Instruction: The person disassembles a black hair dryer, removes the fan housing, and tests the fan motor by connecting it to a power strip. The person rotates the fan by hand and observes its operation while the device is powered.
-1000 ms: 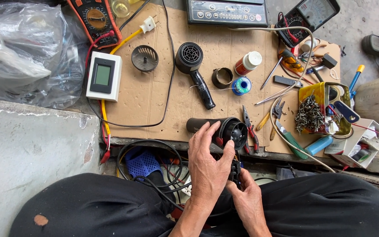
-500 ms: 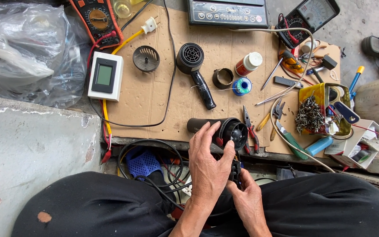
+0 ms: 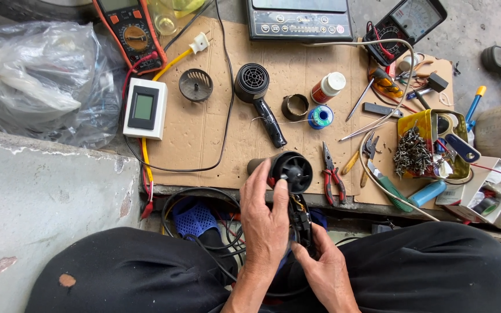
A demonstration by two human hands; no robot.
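2 hands hold a black hair dryer (image 3: pixel 290 174): left hand (image 3: pixel 265 217) and right hand (image 3: pixel 323 266), each grip closed.

Hair dryer handle (image 3: pixel 300 223) behind hands

Cardboard sheet (image 3: pixel 204 133) lies on tabletop. Wall meter (image 3: pixel 144 108) at left edge, grille cap (image 3: pixel 196 84) right of it. Second dryer body (image 3: pixel 259 95) in middle – solder spool (image 3: pixel 320 117) and glue bottle (image 3: pixel 327 87) to right. Pliers (image 3: pixel 333 174) near front edge, beside open dryer (image 3: pixel 288 171). Screw tin (image 3: pixel 430 145) far right. Plastic bag (image 3: pixel 36 81) far left, off cardboard. Induction cooker (image 3: pixel 300 20) behind.
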